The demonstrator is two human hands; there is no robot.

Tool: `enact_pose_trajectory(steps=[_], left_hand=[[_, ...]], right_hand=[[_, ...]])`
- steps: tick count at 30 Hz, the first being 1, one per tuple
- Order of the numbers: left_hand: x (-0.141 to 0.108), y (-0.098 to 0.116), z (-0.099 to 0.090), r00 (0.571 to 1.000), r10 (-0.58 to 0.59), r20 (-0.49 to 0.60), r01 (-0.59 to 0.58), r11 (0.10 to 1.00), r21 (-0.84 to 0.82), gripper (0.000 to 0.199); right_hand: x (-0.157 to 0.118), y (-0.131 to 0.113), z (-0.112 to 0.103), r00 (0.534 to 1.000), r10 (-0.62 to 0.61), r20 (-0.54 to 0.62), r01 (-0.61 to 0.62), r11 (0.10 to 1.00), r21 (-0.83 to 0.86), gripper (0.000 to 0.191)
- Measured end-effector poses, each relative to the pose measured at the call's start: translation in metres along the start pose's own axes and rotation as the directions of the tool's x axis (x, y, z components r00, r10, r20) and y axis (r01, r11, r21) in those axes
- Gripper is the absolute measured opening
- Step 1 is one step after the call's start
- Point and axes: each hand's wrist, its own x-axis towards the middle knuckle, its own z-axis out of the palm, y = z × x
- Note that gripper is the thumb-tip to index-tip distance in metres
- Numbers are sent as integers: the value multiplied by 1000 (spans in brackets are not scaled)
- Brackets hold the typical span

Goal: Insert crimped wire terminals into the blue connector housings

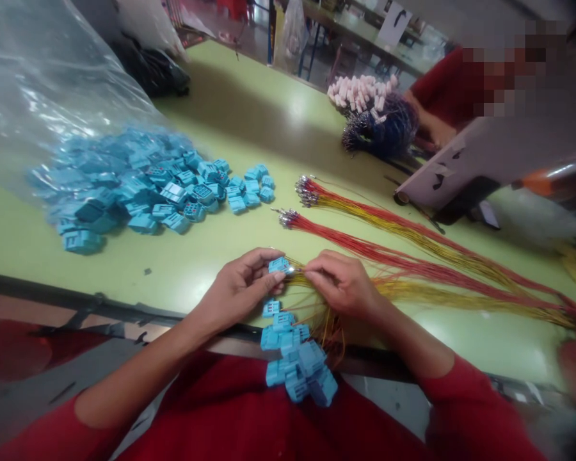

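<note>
My left hand (247, 282) pinches a blue connector housing (279, 265) between thumb and fingers above the table's near edge. Close on its right, my right hand (340, 278) is closed in a pinch on a thin wire (299, 269), whose metal end meets or nearly meets the housing; I cannot tell if it is inside. Below my hands hangs a cluster of blue housings (300, 358) with yellow wires, over the table edge and against my lap. Red wires (345, 240) with metal terminals lie just beyond my right hand.
Many loose blue housings (173, 192) spill from a clear plastic bag (77, 77) at the left. Another red and yellow wire bundle (365, 208) lies farther back on the green table (249, 83). Across it, a person's arm (432, 121) is near dark wires with pale connectors (362, 93).
</note>
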Motion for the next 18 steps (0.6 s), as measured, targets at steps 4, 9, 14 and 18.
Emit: enact_pose_trajectory(steps=[4, 9, 14, 18], left_hand=[[-1, 0, 1, 1000, -1, 20, 1, 999, -47, 42], [-2, -1, 2, 1000, -4, 25, 5, 999, -44, 41], [-3, -3, 4, 1000, 12, -16, -11, 996, 86, 43], [-4, -6, 8, 996, 81, -30, -72, 968, 242, 43]], right_hand=[[-3, -5, -1, 1000, -8, 17, 11, 980, -200, 18], [-2, -7, -4, 996, -41, 80, 66, 933, -353, 21], [-2, -9, -3, 992, -89, 93, 122, 884, -452, 24], [-2, -9, 2, 990, -108, 87, 133, 915, -380, 23]])
